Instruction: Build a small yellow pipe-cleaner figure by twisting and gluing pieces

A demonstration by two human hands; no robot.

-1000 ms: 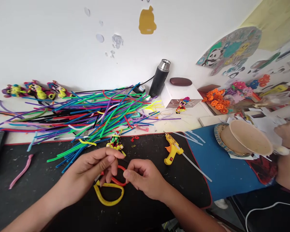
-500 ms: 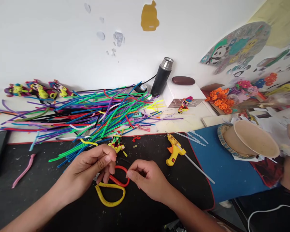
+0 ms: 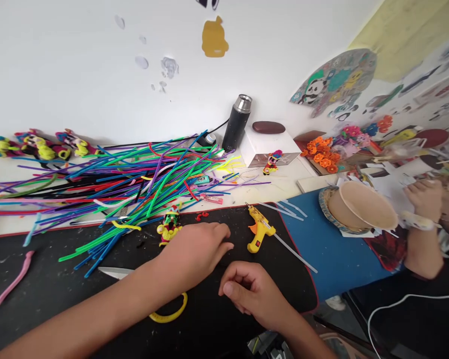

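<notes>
My left hand stretches across the dark mat with its back up. Thumb and forefinger are apart at its right side; the other fingers are hidden beneath it. Under that wrist lie scissors, a blade showing on one side and a yellow handle below. A small pipe-cleaner figure in green, red and yellow stands just behind the hand, near some small red bits. My right hand is curled over the mat, thumb against the bent fingers; anything it grips is too small to make out.
A yellow glue gun lies right of my hands. Many pipe cleaners are heaped behind, with a black flask and white box by the wall. At right are a paper bowl and another person's hand.
My left hand has moved right and turned palm down, now covering the red scissor handle. My right hand has shifted right and slightly lower. The view has swung to the right.
</notes>
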